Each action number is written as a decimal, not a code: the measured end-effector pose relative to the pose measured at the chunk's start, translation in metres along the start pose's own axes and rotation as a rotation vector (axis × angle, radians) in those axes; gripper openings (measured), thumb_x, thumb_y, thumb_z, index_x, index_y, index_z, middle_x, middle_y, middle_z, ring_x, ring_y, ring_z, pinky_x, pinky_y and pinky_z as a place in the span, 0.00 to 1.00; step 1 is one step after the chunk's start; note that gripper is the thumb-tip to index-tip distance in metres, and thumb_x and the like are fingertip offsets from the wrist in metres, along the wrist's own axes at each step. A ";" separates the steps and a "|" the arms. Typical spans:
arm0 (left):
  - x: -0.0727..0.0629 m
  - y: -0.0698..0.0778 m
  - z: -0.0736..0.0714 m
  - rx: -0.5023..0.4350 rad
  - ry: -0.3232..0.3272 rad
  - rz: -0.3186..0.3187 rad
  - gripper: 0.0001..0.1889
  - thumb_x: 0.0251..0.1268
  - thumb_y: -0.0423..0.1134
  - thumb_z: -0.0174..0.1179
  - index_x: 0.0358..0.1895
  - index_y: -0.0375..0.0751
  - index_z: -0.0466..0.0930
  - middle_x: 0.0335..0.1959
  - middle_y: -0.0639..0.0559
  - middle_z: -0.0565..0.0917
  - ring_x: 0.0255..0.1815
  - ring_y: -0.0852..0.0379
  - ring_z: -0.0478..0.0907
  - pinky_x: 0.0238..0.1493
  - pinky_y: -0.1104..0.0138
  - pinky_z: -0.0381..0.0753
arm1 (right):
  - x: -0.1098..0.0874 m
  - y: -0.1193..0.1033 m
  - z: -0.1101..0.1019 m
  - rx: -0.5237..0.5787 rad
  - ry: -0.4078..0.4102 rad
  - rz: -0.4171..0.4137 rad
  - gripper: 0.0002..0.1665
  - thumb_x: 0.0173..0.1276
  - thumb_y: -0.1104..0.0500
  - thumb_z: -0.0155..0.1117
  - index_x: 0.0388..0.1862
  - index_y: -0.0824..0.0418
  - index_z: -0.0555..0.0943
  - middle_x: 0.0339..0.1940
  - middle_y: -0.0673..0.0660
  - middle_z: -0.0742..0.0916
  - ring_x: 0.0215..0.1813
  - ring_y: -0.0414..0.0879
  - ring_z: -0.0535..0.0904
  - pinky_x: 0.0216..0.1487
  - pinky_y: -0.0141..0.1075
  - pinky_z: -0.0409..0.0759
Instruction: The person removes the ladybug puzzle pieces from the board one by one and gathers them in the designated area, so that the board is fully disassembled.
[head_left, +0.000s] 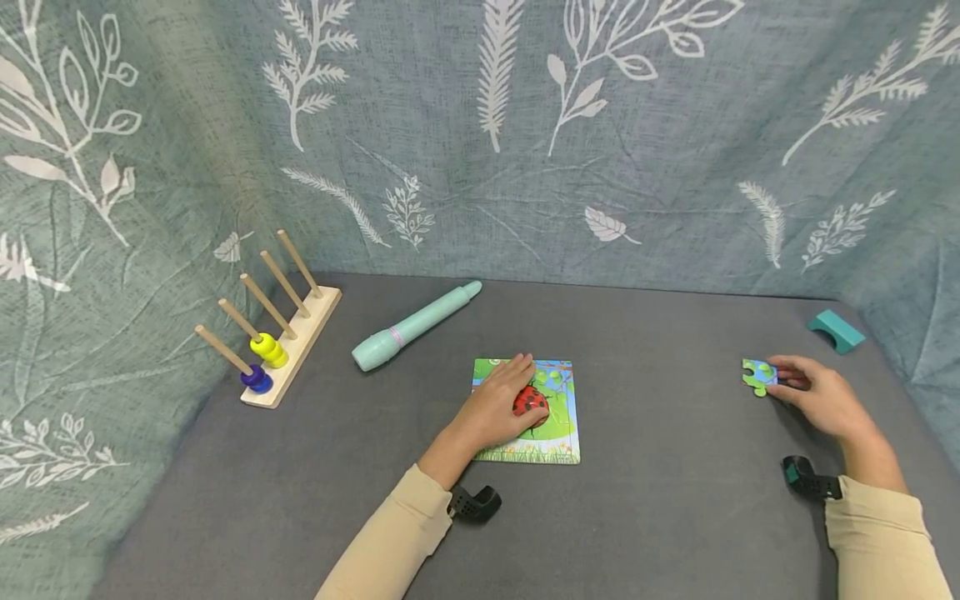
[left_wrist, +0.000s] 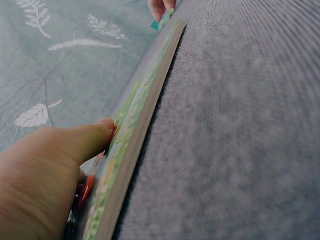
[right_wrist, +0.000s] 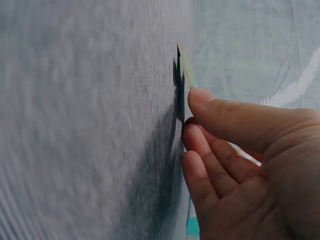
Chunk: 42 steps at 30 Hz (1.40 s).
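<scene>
A square jigsaw puzzle [head_left: 564, 427] with a red ladybug picture lies flat on the table in the head view. My left hand [head_left: 497, 408] rests on its left part, fingers extended, covering some of the picture. The left wrist view shows the puzzle's thick wooden edge [left_wrist: 142, 137] and my left thumb [left_wrist: 92, 140] on its top. Far to the right, my right hand [head_left: 819, 396] pinches a blue and green puzzle piece [head_left: 765, 375] by its right side. In the right wrist view the piece [right_wrist: 186, 65] appears nearly edge-on, close to the table.
A wooden peg stand [head_left: 303, 354] with yellow and dark blue rings stands at the left. A mint-green tube-shaped thing [head_left: 427, 321] lies behind the puzzle. One teal arch block [head_left: 836, 331] sits at the back right. Patterned cloth [head_left: 450, 208] hangs along the table's [head_left: 660, 500] back.
</scene>
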<state>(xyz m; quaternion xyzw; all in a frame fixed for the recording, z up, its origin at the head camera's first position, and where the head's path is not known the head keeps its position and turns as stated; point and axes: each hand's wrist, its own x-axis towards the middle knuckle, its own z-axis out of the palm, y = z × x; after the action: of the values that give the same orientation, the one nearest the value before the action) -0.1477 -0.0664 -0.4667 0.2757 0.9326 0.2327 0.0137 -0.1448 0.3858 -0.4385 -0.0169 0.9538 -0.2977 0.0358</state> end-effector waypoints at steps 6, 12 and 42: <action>0.000 0.001 -0.001 -0.007 -0.002 0.000 0.36 0.64 0.55 0.58 0.70 0.37 0.63 0.74 0.45 0.60 0.76 0.52 0.53 0.78 0.61 0.52 | 0.000 0.008 -0.003 -0.019 0.005 -0.046 0.28 0.68 0.56 0.61 0.59 0.74 0.72 0.54 0.73 0.73 0.43 0.17 0.63 0.35 0.18 0.69; 0.000 0.000 -0.001 -0.011 0.001 0.002 0.36 0.64 0.54 0.58 0.70 0.37 0.63 0.73 0.44 0.60 0.76 0.51 0.53 0.78 0.60 0.52 | 0.003 0.014 -0.002 0.012 -0.003 -0.091 0.28 0.67 0.58 0.62 0.59 0.76 0.72 0.53 0.73 0.72 0.41 0.11 0.56 0.36 0.13 0.66; -0.003 -0.002 -0.003 -0.033 0.118 0.058 0.33 0.62 0.50 0.62 0.66 0.36 0.69 0.69 0.44 0.69 0.71 0.51 0.64 0.76 0.59 0.56 | -0.007 -0.052 0.017 0.246 0.053 -0.048 0.42 0.72 0.50 0.55 0.75 0.67 0.52 0.71 0.75 0.62 0.69 0.73 0.57 0.63 0.65 0.62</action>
<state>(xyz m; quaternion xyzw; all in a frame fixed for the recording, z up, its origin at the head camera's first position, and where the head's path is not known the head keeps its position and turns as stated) -0.1467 -0.0710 -0.4653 0.2880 0.9194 0.2643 -0.0436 -0.1359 0.3334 -0.4223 -0.0272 0.9101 -0.4134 0.0052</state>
